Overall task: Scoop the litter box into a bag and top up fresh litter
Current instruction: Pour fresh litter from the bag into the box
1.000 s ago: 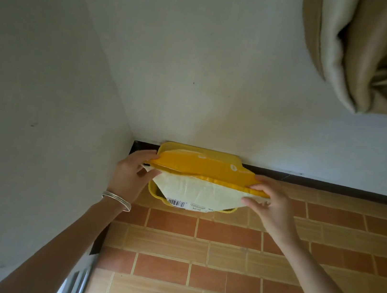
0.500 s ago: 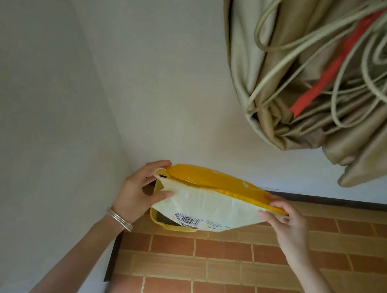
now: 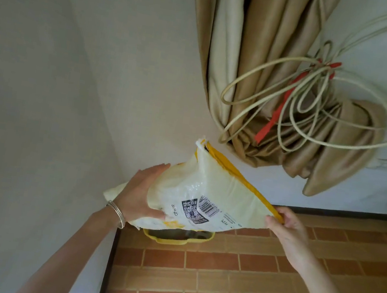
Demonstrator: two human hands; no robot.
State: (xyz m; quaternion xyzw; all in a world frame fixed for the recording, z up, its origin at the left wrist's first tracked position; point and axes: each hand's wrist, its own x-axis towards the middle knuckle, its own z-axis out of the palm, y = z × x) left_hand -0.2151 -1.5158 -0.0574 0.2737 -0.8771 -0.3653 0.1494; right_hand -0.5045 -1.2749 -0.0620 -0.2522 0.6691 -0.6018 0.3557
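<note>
Between the two hands, a white and yellow litter bag is held tilted in the air, one corner raised toward the curtain and the printed face with its barcode turned toward the camera. Left hand: flattened against the lower left side of the bag, fingers extended along the plastic and thumb pressed on the printed face; a silver bracelet sits on the wrist. Right hand: fingers pinch the lower right corner of the bag at its yellow edge.

Below the left hand and directly under the bag, a yellow litter box rests on the tiled floor, set close to the corner where two pale walls meet. Only its near rim and a strip of dark interior are visible; the bag hides the remainder, and whether the bag touches the box cannot be determined.

Above the right hand, a beige curtain hangs bunched against the wall, tied with a red strap and looped round with pale cord.
</note>
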